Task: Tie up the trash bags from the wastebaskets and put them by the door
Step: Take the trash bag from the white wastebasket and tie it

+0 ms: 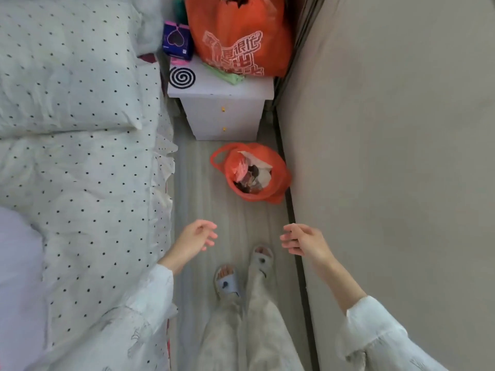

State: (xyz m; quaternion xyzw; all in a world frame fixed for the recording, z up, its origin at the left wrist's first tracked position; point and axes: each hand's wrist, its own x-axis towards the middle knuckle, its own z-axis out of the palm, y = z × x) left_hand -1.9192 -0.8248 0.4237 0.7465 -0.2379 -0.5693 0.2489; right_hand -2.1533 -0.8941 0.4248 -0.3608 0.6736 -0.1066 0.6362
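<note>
- Head view: the open orange trash bag (pixel 251 174) sits on the floor by the right wall, farther ahead of both hands.
- Left hand (pixel 197 238) and right hand (pixel 302 241) hang empty, fingers loosely spread; the right looks slightly nearer.

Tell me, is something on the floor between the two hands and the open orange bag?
Nothing visible. Bare floor lies between the left hand, the right hand and the open orange trash bag.
</note>
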